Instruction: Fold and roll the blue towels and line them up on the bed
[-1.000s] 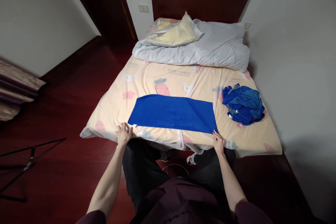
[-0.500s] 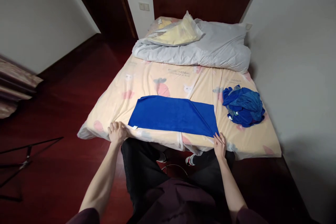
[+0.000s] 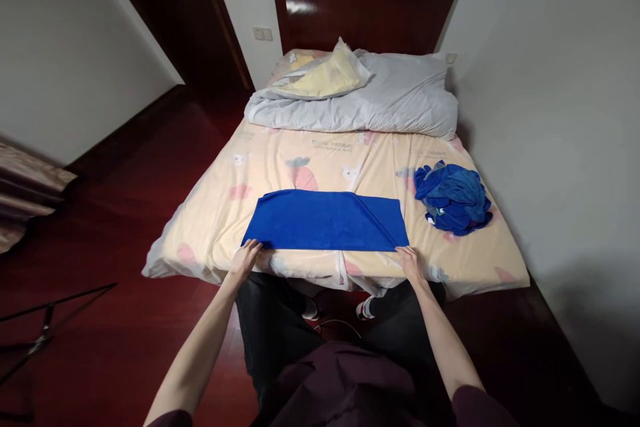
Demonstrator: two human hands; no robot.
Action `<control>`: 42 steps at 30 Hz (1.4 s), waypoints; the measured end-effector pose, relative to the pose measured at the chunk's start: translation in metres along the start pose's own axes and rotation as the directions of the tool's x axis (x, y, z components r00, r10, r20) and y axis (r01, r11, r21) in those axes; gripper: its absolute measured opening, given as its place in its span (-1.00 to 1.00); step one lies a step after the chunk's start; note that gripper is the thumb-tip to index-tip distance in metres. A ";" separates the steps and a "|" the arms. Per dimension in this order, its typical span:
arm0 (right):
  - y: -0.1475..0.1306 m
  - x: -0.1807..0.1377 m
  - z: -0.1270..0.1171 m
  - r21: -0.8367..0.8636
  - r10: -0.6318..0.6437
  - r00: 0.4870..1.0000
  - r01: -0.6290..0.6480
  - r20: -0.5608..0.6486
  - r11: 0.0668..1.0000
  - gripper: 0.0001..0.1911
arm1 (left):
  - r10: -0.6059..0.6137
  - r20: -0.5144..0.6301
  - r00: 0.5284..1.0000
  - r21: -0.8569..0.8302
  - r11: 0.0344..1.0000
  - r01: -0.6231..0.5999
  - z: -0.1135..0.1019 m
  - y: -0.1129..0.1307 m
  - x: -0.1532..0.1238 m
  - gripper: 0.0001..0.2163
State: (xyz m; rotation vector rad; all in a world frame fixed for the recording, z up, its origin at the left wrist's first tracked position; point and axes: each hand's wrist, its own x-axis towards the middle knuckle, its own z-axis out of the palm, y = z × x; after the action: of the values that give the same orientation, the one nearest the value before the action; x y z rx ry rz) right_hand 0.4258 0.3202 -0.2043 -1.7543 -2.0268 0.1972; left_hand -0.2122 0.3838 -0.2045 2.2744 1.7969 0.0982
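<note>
A blue towel [image 3: 325, 220] lies as a long flat rectangle near the front edge of the bed, with a slanting crease toward its right end. My left hand [image 3: 247, 256] is at the near left corner, its fingers closed on the edge. At the near right corner, my right hand [image 3: 411, 261] pinches the towel's edge between thumb and fingers. The near edge runs nearly straight between both hands. To the right sits a crumpled heap of blue cloths [image 3: 453, 197], touched by neither hand.
The bed [image 3: 200, 220] has a patterned, peach-coloured cover. A rolled grey quilt [image 3: 400, 103] and a yellow pillow-like bundle [image 3: 327, 73] lie before the dark headboard [image 3: 360, 13]. A black metal stand [image 3: 47, 320] is on the floor at left. A wall [image 3: 560, 147] borders the right side.
My left hand has moved right from the bed edge onto the towel's left corner. The towel's near edge is straighter, and its white tag is now hidden. The view has shifted slightly.
</note>
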 end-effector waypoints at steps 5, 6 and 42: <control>-0.001 -0.020 -0.002 0.012 -0.011 0.999 0.011 0.050 1.000 -0.54 | 0.001 0.000 1.000 0.011 1.000 -0.001 0.003 -0.007 -0.021 -0.59; -0.002 -0.024 -0.002 0.010 -0.008 0.997 0.007 0.072 1.000 -0.53 | -0.001 0.008 1.000 0.025 1.000 0.001 0.004 -0.009 -0.024 -0.59; -0.040 0.080 0.082 -0.141 0.342 0.934 -0.354 -0.107 0.925 -0.26 | -0.386 -0.324 0.864 -0.096 0.922 0.376 0.036 0.026 0.045 -0.36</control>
State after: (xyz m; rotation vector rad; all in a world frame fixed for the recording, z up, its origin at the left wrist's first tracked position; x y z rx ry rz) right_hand 0.3478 0.4054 -0.2421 -2.1799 -1.7001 0.0744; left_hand -0.1691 0.4159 -0.2377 1.9202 2.3670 0.4657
